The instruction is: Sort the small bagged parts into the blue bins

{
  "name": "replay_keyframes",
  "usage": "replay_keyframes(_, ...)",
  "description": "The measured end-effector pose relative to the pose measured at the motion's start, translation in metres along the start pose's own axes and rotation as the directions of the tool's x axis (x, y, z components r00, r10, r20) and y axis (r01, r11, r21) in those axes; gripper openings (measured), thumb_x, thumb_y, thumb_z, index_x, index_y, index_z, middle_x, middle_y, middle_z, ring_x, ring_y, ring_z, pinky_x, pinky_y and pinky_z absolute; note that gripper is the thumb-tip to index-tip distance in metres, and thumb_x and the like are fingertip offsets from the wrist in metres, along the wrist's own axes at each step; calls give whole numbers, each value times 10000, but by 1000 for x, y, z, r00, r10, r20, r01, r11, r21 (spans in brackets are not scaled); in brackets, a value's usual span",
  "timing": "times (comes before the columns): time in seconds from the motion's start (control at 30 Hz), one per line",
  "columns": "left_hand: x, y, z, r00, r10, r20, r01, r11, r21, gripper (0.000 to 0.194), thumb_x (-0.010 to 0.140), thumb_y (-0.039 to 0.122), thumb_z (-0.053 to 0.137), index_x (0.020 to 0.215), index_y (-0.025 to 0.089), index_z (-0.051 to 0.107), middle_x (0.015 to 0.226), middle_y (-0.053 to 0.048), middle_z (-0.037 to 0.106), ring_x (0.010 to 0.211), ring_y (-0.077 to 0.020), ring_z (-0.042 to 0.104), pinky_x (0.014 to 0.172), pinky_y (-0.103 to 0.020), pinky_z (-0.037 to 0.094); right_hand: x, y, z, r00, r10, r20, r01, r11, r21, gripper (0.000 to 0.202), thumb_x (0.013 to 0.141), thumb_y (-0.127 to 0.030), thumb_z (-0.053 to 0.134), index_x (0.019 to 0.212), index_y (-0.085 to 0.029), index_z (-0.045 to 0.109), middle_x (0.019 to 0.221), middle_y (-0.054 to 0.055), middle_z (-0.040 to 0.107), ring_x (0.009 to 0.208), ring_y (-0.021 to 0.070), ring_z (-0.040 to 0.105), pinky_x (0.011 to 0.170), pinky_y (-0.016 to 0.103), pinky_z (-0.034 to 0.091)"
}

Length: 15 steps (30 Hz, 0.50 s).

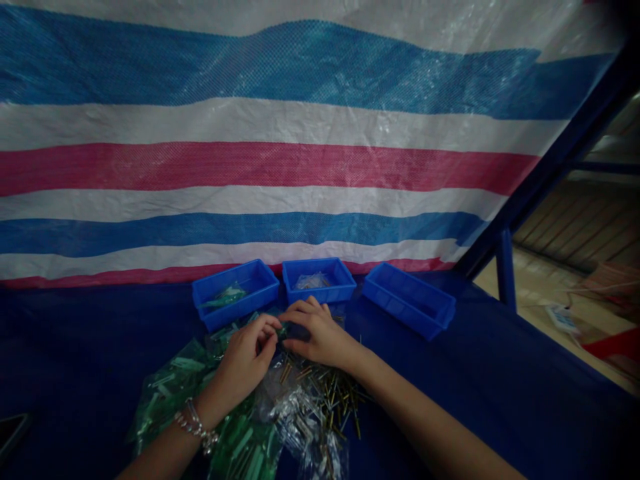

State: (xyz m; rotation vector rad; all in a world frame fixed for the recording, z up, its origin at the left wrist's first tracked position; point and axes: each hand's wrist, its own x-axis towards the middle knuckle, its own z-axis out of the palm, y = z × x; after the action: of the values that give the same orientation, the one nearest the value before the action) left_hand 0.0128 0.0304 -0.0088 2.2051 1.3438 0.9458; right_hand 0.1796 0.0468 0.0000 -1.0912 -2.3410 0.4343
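Observation:
My left hand (pixel 249 348), with a beaded bracelet on the wrist, and my right hand (pixel 316 332) meet above the middle of a pile. Their fingertips pinch a small dark green piece (pixel 283 331), mostly hidden by the fingers, so its kind does not show. Under and beside my left hand lie green plastic bags (pixel 175 380) with pale strips inside. Below my right hand spreads a heap of thin brass and silver coloured metal pins or screws (pixel 340 400). Clear plastic bags (pixel 295 407) with small whitish and metal parts lie between the two.
Three blue bins stand at the back: the left bin (pixel 235 312) holds green packets, the middle bin (pixel 325 293) clear packets, and the right bin (pixel 407 307) shows no contents. Behind them hangs a striped tarp (pixel 280 167). A dark flat device (pixel 13 430) lies at the left edge.

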Motion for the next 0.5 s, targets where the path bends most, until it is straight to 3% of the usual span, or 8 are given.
replay_keyframes(0.07, 0, 2, -1, 998, 30, -47, -27, 997, 78, 153, 759, 124, 398, 856, 177, 504, 708, 5, 545, 565, -119, 514, 557, -246, 426, -1, -3, 2, 1000, -10, 19, 10, 1000, -23, 266, 734, -233, 570, 1000, -246, 571, 949, 24, 566, 873, 202, 426, 715, 327, 291)
replay_keyframes(0.17, -2, 6, -3, 991, 94, -96, -66, 961, 270, 174, 755, 107, 408, 880, 178, 506, 843, -37, 533, 769, -175, 520, 711, -320, 428, 0, -3, 7, 1000, -12, -2, 12, 1000, -9, 219, 750, -198, 547, 962, -234, 590, 910, 23, 574, 854, 187, 443, 708, 312, 300)
replay_keyframes(0.3, -6, 6, -1, 994, 71, -86, -22, 884, 467, 264, 730, 130, 469, 992, 151, 496, 968, -85, 522, 919, -246, 470, 787, -397, 398, 1, 2, 12, 999, 0, -46, 2, 999, 44, 168, 750, -193, 549, 899, -227, 620, 875, 23, 588, 829, 170, 479, 720, 308, 326)
replay_keyframes(0.5, -9, -3, 4, 998, 30, -53, -1, 879, 477, 350, 748, 212, 498, 1091, 151, 467, 1110, -104, 526, 1030, -275, 439, 801, -435, 391, 4, 10, 15, 994, -2, -107, 25, 978, 207, 162, 712, -139, 578, 853, -204, 624, 836, -1, 637, 753, 128, 534, 764, 306, 366)
